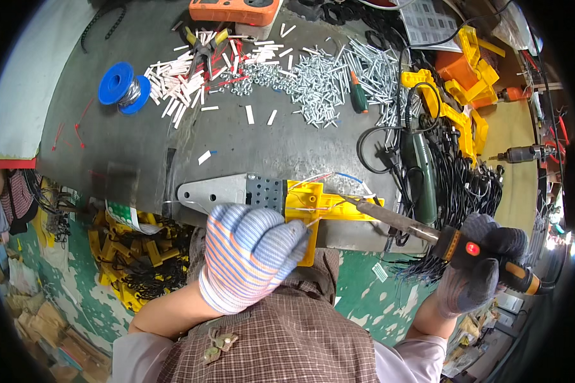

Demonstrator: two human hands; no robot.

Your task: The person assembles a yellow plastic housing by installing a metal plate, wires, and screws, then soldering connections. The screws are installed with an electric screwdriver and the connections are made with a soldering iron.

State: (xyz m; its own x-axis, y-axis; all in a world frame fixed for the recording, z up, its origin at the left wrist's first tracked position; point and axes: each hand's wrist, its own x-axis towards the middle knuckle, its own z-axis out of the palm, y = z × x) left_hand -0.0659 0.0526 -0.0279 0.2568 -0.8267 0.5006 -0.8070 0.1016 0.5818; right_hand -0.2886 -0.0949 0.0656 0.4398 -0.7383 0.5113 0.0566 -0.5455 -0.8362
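In a striped knit glove, my left hand point(252, 249) is closed, thumb and forefinger pinched at a thin wire point(313, 222) beside a yellow plastic housing point(305, 195). My right hand point(476, 271), also gloved, wraps round the black and orange handle of a soldering iron point(406, 223). The iron's tip points left and rests over the wires in the housing, at or very near a joint. White, red and blue leads point(345, 175) loop out of the housing. Joined to its left side is a grey tapered metal plate point(214, 191) with a dark perforated part point(265, 191).
Across the table lie white sleeves point(179, 86), a heap of screws point(316, 86), pliers point(203, 48), a green screwdriver point(358, 96) and a blue solder spool point(118, 88). Right are a green power tool point(418, 172), black cables point(469, 195) and yellow housings point(450, 115). More yellow parts point(124, 249) sit below left.
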